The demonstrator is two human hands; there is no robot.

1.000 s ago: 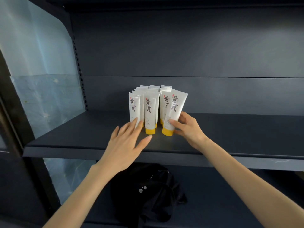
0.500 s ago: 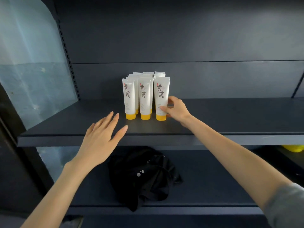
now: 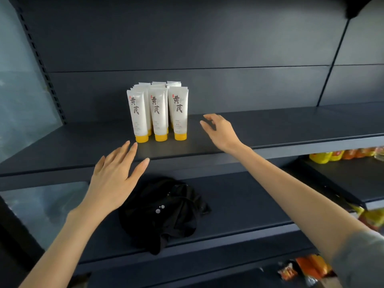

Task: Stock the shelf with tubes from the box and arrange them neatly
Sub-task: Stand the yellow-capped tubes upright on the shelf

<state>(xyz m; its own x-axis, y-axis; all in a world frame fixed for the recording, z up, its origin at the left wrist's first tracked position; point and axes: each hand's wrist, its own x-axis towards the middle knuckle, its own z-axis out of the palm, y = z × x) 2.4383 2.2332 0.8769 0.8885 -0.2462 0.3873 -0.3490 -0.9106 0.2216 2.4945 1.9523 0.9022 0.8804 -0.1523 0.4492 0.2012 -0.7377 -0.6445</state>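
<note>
1. A block of white plastic tubes with yellow caps (image 3: 158, 115) stands upright, caps down, on a dark grey metal shelf (image 3: 280, 129). It sits left of the shelf's middle, set back from the front edge.
2. Three tubes form the front row, side by side, with black brush-style characters facing out. More rows stand close behind them, and only their crimped top ends show.
3. The person's left hand (image 3: 116, 173) hovers palm-down over the front lip of the shelf. Its fingers are straight and spread apart, and it holds nothing. The fingertips lie near the yellow cap of the left front tube, and whether they touch it cannot be told.
4. The right hand (image 3: 221, 132) hangs above the shelf just to the right of the tubes, with a clear gap to the right front tube. Its fingers are loosely bent and apart, and nothing is held.
5. A grey sleeve (image 3: 361, 258) covers the right upper arm at the lower right corner.
6. A crumpled black cloth item (image 3: 166, 217) lies on the lower shelf (image 3: 249, 204) beneath the hands.
7. Blurred yellow and orange packets (image 3: 342, 155) show at the far right below the stocked shelf, and more orange wrappers (image 3: 309, 267) show at the bottom right.
</note>
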